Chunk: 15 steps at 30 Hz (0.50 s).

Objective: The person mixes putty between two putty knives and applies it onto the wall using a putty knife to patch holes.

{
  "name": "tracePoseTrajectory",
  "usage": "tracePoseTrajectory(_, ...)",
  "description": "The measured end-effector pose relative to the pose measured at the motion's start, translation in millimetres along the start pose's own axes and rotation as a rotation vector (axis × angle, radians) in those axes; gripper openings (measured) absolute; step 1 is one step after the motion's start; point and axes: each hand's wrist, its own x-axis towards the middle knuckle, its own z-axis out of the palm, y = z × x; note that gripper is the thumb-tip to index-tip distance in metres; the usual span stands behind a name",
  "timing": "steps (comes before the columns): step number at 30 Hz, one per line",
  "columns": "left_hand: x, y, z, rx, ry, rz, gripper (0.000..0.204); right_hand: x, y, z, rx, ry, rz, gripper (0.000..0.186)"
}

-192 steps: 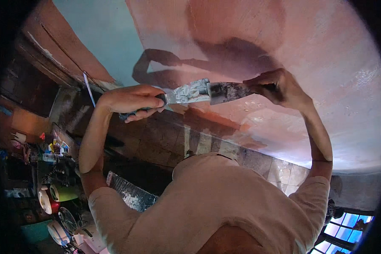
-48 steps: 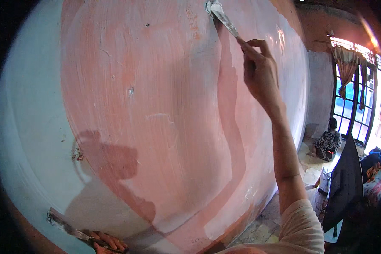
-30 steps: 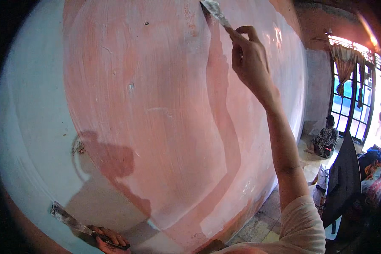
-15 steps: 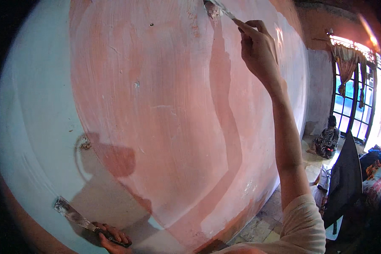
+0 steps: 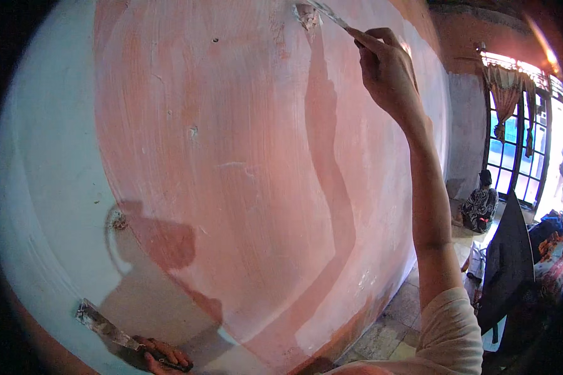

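My right hand [image 5: 391, 72] is raised high and grips the handle of a putty knife [image 5: 326, 12]. Its thin blade reaches to a rough, chipped patch [image 5: 308, 17] near the top of the pink, whitish-streaked wall [image 5: 244, 125]. Whether the blade touches the patch is hard to make out. At the lower left, my left hand [image 5: 164, 357] is closed around the dark handle of a wider scraper [image 5: 109, 326]. That scraper's blade is smeared with pale material and points up and left, in front of the pale blue-white part of the wall [image 5: 50, 156].
Shadows of my head and arm fall across the wall. A small crumbly hole [image 5: 119, 220] marks its left part. On the right, a person [image 5: 480, 203] sits on the floor by a barred window [image 5: 519, 144] with a curtain [image 5: 505, 94]. A dark upright panel [image 5: 510, 262] stands nearer.
The view has shifted slightly, so the wall marks sit lower and farther left. My right hand and its knife have moved a little right relative to the chipped patch, which now shows more fully.
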Motion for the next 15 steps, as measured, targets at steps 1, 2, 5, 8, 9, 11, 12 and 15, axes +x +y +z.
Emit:
tracePoseTrajectory(1, 9.9, 3.2, 6.9, -0.063, -0.122, -0.06, 0.043, 2.7, -0.1, 3.9, 0.004, 0.018, -0.025, 0.029)
tracePoseTrajectory(2, 15.2, 6.0, 11.1, -0.127, -0.244, -0.121, 0.043, 2.1, -2.0, 6.6, 0.005, 0.016, -0.024, 0.029)
tracePoseTrajectory(5, 12.2, 10.2, 19.3, 0.026, -0.087, -0.089, 0.041, -1.4, -10.2, 9.6, 0.034, -0.004, -0.023, 0.03)
tracePoseTrajectory(8, -1.7, 6.2, 8.5, 0.217, 0.128, -0.075, 0.04, -6.4, -13.1, 2.5, 0.042, -0.064, -0.013, 0.03)
tracePoseTrajectory(9, -2.0, 7.0, 4.0, 0.217, 0.127, -0.077, 0.04, -7.1, -11.0, -2.7, 0.053, -0.074, -0.002, 0.029)
tracePoseTrajectory(11, 10.2, 8.8, 11.9, -0.067, -0.029, -0.185, 0.04, -6.6, -7.8, -7.0, 0.063, -0.081, 0.007, 0.028)
tracePoseTrajectory(12, 10.7, 7.7, 9.2, -0.067, -0.031, -0.183, 0.04, -5.2, -6.3, -7.4, 0.052, -0.08, 0.004, 0.028)
tracePoseTrajectory(15, 11.3, 8.4, 13.1, -0.262, -0.133, -0.24, 0.04, -1.4, -3.8, -1.3, 0.05, -0.058, 0.014, 0.028)
